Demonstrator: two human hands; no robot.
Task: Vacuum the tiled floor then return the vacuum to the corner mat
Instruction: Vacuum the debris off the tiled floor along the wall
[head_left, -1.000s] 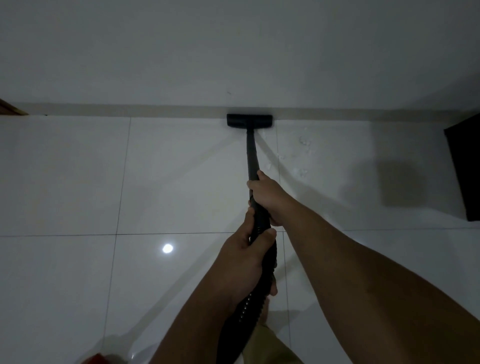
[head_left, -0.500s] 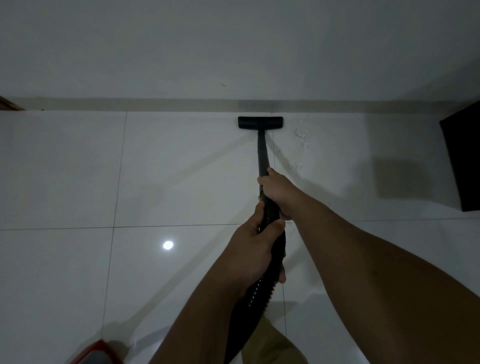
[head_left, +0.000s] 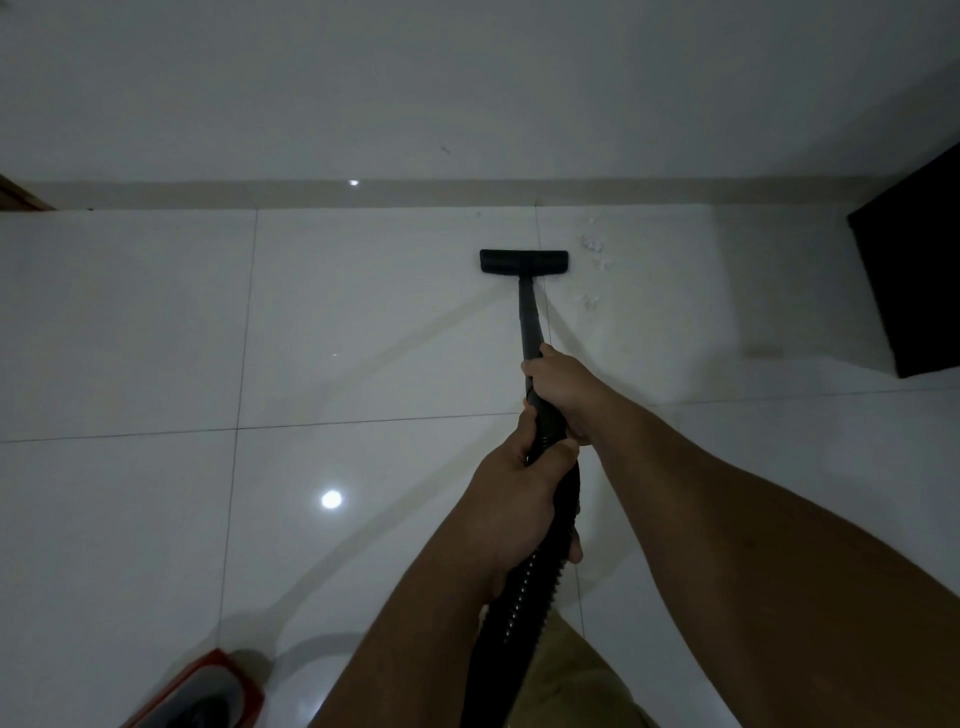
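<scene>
A black vacuum wand (head_left: 529, 317) runs from my hands down to a flat black floor nozzle (head_left: 523, 261), which rests on the glossy white tiled floor (head_left: 363, 332) a short way off the wall. My right hand (head_left: 563, 387) grips the wand higher up its tube. My left hand (head_left: 519, 499) is closed around the ribbed black hose (head_left: 524, 592) just behind it. Small white crumbs (head_left: 592, 249) lie on the tile right of the nozzle. A dark mat (head_left: 914, 270) lies at the right edge.
A white wall with a beige skirting strip (head_left: 208, 193) closes off the far side. The red vacuum body (head_left: 208, 693) shows at the bottom left. A brown edge (head_left: 15, 197) appears at the far left. A ceiling light reflects off the tile (head_left: 331, 499).
The nozzle has been pulled back from the skirting strip toward me and shifted right. The red vacuum body has come further into view at the bottom left.
</scene>
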